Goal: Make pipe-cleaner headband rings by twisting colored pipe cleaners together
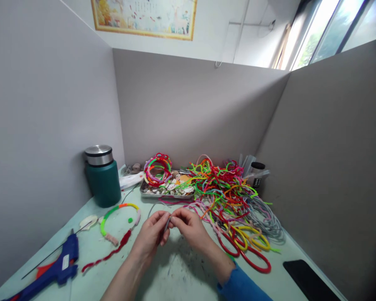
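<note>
My left hand [156,230] and my right hand [188,222] meet above the middle of the table, fingertips nearly touching. Between them they pinch a thin grey cord [167,225]; a grey strand arcs out behind the left fingers. Most of what lies inside the fingers is hidden. To the left of my hands lies a ring of coloured fuzzy pipe cleaner [105,220], with a twisted red length [113,252] trailing from it. On the right, a tangled pile of bright pipe cleaners [219,182] sits beside a coil of grey cord [266,219].
A blue glue gun [61,263] and a green flask [103,184] stand at left. Behind my hands is a metal tray [167,196] of small pieces, with coloured rings [148,171] on it. Red-handled scissors [258,261], yellow-handled scissors [260,237] and a black phone [310,280] lie right.
</note>
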A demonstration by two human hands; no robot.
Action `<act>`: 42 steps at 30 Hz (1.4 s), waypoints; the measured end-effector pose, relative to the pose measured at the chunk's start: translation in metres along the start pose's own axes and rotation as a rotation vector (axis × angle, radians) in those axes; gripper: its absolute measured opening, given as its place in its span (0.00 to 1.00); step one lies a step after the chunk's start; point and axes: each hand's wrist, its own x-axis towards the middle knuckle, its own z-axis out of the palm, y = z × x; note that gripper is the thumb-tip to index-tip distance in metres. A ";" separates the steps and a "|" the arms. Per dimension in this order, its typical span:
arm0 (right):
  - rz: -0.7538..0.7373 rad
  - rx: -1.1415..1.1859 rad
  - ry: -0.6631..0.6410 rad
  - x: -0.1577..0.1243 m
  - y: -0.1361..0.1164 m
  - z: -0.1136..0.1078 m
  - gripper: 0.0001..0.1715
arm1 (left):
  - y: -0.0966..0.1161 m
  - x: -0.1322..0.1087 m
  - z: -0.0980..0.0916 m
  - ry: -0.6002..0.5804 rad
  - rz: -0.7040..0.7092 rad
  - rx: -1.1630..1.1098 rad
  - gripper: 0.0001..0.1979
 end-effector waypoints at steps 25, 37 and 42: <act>0.013 -0.070 0.127 -0.001 0.000 0.001 0.07 | 0.002 0.000 0.001 0.077 0.133 0.169 0.18; 0.041 -0.099 0.151 -0.002 0.003 0.001 0.08 | 0.002 0.000 0.005 0.119 0.134 0.303 0.17; 0.051 -0.089 0.140 -0.001 0.004 0.000 0.08 | 0.001 -0.001 0.005 0.104 0.144 0.303 0.17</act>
